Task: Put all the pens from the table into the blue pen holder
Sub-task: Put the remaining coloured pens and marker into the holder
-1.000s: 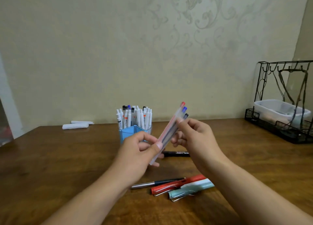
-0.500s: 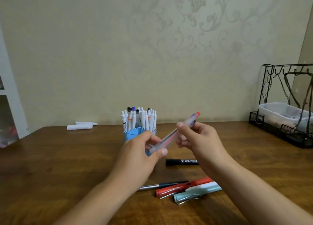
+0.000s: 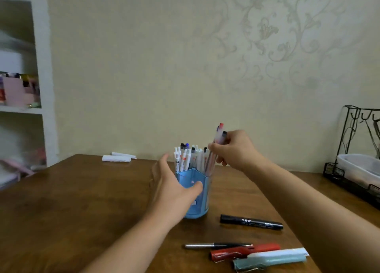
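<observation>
The blue pen holder (image 3: 195,198) stands mid-table, packed with several white pens (image 3: 188,158). My right hand (image 3: 234,149) grips a small bunch of clear pens (image 3: 219,138) with red, blue and black caps; their lower ends dip into the holder's right side. My left hand (image 3: 174,187) wraps its fingers around the holder's left wall, thumb on its front. On the table lie a black marker (image 3: 251,222), a silver-and-black pen (image 3: 216,246), a red pen (image 3: 244,252) and a light teal pen (image 3: 271,261).
Two white rolled objects (image 3: 117,158) lie at the table's far left edge. A black wire rack (image 3: 349,145) holding a clear plastic tub (image 3: 362,167) stands at the right. White shelves (image 3: 22,87) are on the left, beyond the wooden table (image 3: 82,200).
My right hand carried the bunch of clear pens forward and lowered their tips into the holder. My left hand let go of the bunch and took hold of the holder.
</observation>
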